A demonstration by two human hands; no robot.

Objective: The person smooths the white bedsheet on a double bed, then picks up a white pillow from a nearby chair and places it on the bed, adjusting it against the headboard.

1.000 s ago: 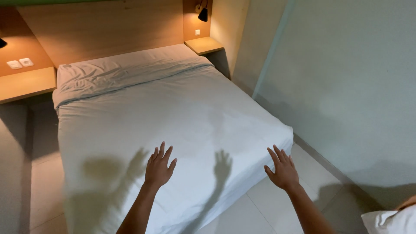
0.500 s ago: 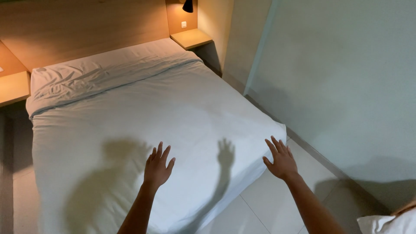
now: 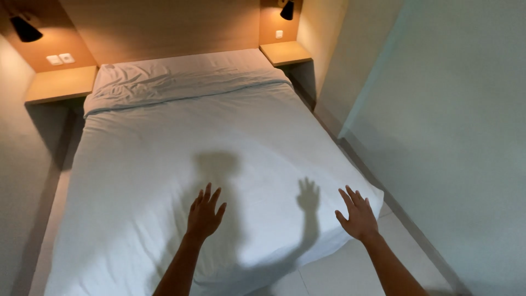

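Note:
A bed covered with a smooth white sheet [image 3: 181, 159] fills the middle of the view, with a rumpled folded band of white bedding [image 3: 175, 79] across its head. My left hand [image 3: 204, 214] is stretched out flat with fingers spread, hovering over the foot end of the sheet and holding nothing. My right hand [image 3: 359, 215] is also spread and empty, above the bed's foot-end right corner. Shadows of my head and hands fall on the sheet.
A wooden headboard [image 3: 159, 27] runs behind the bed. Wooden bedside shelves stand at the left [image 3: 60, 85] and right [image 3: 285, 53], each under a black wall lamp. A pale wall [image 3: 455, 126] closes in on the right, leaving a narrow strip of tiled floor [image 3: 350, 268].
The view has swung left, so the bed sits more centred and the left shelf shows again. Both hands stay spread over the foot of the bed in about the same pose.

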